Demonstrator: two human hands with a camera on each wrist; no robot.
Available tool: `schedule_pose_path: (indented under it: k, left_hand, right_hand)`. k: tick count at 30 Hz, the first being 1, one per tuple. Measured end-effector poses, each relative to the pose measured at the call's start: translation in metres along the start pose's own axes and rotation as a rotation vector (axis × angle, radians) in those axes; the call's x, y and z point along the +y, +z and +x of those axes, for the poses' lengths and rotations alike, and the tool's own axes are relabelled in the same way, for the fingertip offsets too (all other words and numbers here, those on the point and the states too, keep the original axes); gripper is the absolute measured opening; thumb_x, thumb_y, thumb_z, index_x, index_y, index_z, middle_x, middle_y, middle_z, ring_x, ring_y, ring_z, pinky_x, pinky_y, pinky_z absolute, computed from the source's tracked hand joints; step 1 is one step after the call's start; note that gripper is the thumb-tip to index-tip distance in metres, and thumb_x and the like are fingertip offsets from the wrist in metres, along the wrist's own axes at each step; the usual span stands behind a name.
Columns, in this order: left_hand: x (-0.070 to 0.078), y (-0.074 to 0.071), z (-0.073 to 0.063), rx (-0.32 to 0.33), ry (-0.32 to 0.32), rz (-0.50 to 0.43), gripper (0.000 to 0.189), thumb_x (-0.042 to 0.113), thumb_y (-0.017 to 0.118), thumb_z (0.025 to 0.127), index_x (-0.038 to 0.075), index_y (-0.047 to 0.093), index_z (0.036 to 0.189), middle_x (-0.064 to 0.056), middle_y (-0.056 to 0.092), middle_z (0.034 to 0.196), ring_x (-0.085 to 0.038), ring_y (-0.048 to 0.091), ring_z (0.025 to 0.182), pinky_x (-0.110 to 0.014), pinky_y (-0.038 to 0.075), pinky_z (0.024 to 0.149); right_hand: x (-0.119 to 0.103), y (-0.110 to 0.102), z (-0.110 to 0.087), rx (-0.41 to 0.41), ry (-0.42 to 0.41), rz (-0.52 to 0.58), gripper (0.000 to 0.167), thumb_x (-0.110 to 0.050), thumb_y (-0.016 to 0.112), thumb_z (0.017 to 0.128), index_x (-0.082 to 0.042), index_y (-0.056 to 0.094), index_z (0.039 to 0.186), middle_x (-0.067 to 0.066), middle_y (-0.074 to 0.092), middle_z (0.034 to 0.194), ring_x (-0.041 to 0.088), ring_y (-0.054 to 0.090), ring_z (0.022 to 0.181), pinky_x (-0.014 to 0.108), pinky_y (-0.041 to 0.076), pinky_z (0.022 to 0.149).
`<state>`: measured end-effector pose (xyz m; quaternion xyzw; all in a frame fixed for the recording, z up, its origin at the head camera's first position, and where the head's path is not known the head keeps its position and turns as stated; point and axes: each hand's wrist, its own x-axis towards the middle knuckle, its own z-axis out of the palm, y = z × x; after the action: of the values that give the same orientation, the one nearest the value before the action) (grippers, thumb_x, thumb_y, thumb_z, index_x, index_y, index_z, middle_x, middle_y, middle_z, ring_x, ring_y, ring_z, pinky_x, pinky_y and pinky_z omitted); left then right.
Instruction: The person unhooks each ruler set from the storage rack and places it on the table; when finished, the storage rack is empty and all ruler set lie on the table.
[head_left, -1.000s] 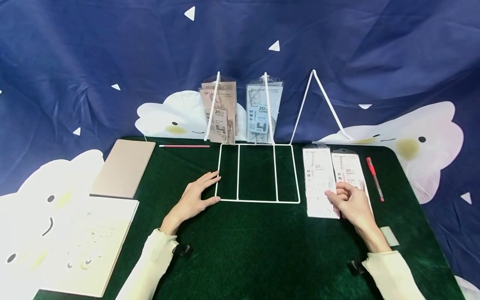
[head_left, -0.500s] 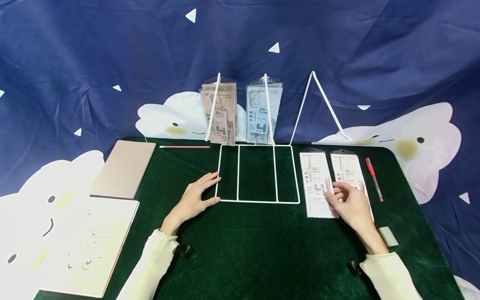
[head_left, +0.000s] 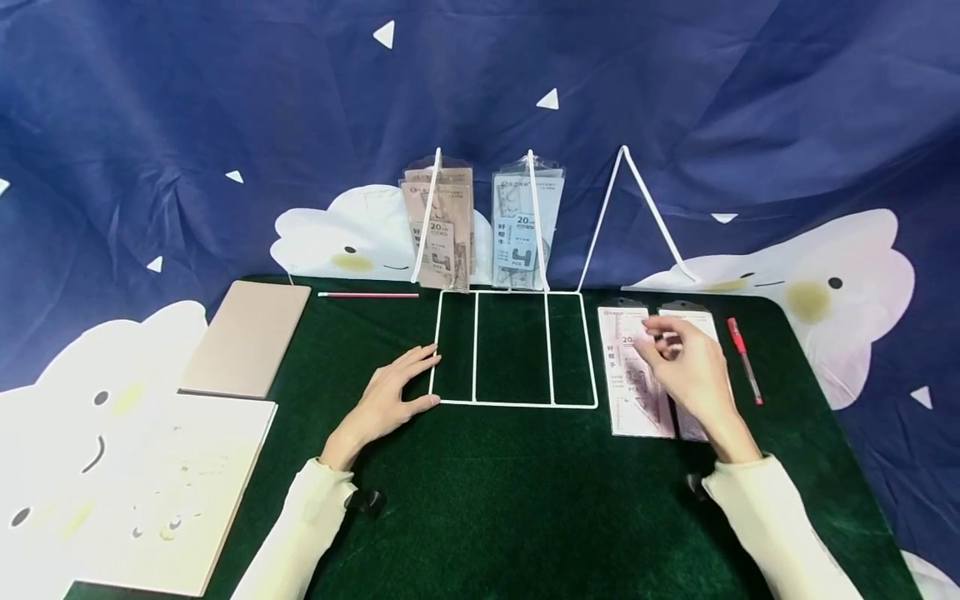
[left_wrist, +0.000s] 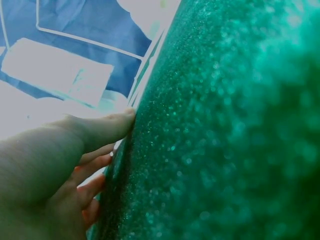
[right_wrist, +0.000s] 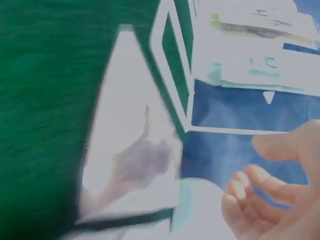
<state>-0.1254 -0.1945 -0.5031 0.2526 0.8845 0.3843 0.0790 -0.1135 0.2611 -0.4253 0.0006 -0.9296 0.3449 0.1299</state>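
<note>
Two flat ruler-set packs with pinkish-white cards lie side by side at the right, the left pack [head_left: 624, 400] and the right pack [head_left: 705, 320]. My right hand [head_left: 693, 371] hovers over them, thumb and loosely bent fingers apart, holding nothing; it covers much of the right pack. In the right wrist view the hand [right_wrist: 280, 185] shows a gap between thumb and fingers. My left hand [head_left: 386, 396] rests its fingertips and thumb at the left side of the white wire rack [head_left: 513, 405]. Brown packs [head_left: 457, 196] and blue packs [head_left: 513, 200] hang at the rack's back.
A third wire triangle [head_left: 654, 198] rises at the rack's right. A red pen [head_left: 744, 358] lies beyond the packs. To the left are a red pencil [head_left: 367, 294], a beige notebook [head_left: 251, 333] and a larger pale book [head_left: 180, 492]. A blue printed cloth [head_left: 300, 100] hangs behind the table.
My right hand has let go of the left pack, which now lies flat beside the other one, and has moved up and forward above them. My left hand stays at the rack.
</note>
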Motion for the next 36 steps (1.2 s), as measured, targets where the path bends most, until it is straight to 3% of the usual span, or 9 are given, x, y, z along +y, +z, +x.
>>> schedule_pose_path:
  k: [3, 6, 9, 14, 18, 27, 36]
  left_hand:
    - [-0.001, 0.001, 0.000, 0.002, 0.004, 0.006, 0.063, 0.029, 0.073, 0.099, 0.012, 0.051, 0.156, -0.004, 0.032, 0.170, -0.030, 0.023, 0.159, -0.064, 0.023, 0.118]
    - [0.000, 0.003, 0.001, 0.000, 0.009, 0.012, 0.063, 0.028, 0.073, 0.099, 0.012, 0.050, 0.156, -0.005, 0.033, 0.170, -0.029, 0.023, 0.159, -0.064, 0.023, 0.118]
    - [0.001, 0.005, 0.002, -0.003, 0.007, 0.008, 0.063, 0.029, 0.072, 0.099, 0.012, 0.050, 0.156, -0.004, 0.033, 0.170, -0.029, 0.023, 0.159, -0.063, 0.023, 0.118]
    - [0.001, 0.006, 0.003, -0.008, 0.013, 0.009, 0.064, 0.030, 0.072, 0.099, 0.013, 0.050, 0.156, -0.002, 0.032, 0.170, -0.028, 0.023, 0.159, -0.063, 0.023, 0.118]
    - [0.001, 0.006, 0.004, -0.009, 0.023, 0.011, 0.065, 0.030, 0.073, 0.099, 0.013, 0.049, 0.157, -0.002, 0.032, 0.171, -0.027, 0.023, 0.159, -0.063, 0.023, 0.118]
    - [-0.003, 0.005, 0.003, 0.007, 0.022, 0.007, 0.064, 0.031, 0.073, 0.099, 0.013, 0.050, 0.156, -0.005, 0.033, 0.170, -0.029, 0.023, 0.159, -0.065, 0.022, 0.117]
    - [-0.005, 0.002, 0.001, 0.000, 0.001, 0.005, 0.063, 0.033, 0.071, 0.099, 0.014, 0.050, 0.156, -0.004, 0.032, 0.171, -0.028, 0.022, 0.159, -0.065, 0.022, 0.118]
  right_hand:
    - [-0.015, 0.012, 0.024, -0.001, -0.070, 0.118, 0.029, -0.014, 0.079, 0.094, -0.005, 0.074, 0.121, 0.013, 0.075, 0.110, 0.016, 0.066, 0.094, 0.021, 0.052, 0.082]
    - [-0.029, 0.028, 0.047, -0.016, -0.111, 0.254, 0.030, -0.010, 0.080, 0.093, -0.004, 0.073, 0.121, 0.012, 0.075, 0.113, 0.009, 0.066, 0.099, 0.021, 0.054, 0.088]
    - [-0.054, 0.037, 0.064, -0.043, -0.123, 0.370, 0.032, -0.005, 0.078, 0.093, 0.001, 0.071, 0.123, 0.017, 0.073, 0.117, 0.015, 0.066, 0.103, 0.020, 0.054, 0.087]
    - [-0.089, 0.044, 0.081, -0.054, -0.128, 0.516, 0.036, 0.002, 0.075, 0.092, 0.010, 0.065, 0.126, 0.028, 0.068, 0.124, 0.037, 0.065, 0.111, 0.017, 0.053, 0.083]
    - [-0.093, 0.055, 0.094, -0.057, -0.120, 0.592, 0.035, 0.002, 0.073, 0.093, 0.011, 0.063, 0.125, 0.027, 0.066, 0.121, 0.043, 0.063, 0.114, 0.018, 0.054, 0.083]
    - [-0.096, 0.079, 0.111, -0.070, -0.073, 0.775, 0.025, 0.003, 0.077, 0.090, -0.001, 0.067, 0.113, 0.009, 0.069, 0.103, 0.016, 0.066, 0.095, 0.021, 0.055, 0.084]
    - [-0.106, 0.088, 0.113, -0.050, -0.073, 0.869, 0.021, 0.009, 0.073, 0.090, -0.001, 0.066, 0.107, 0.010, 0.069, 0.100, 0.024, 0.068, 0.090, 0.019, 0.055, 0.082]
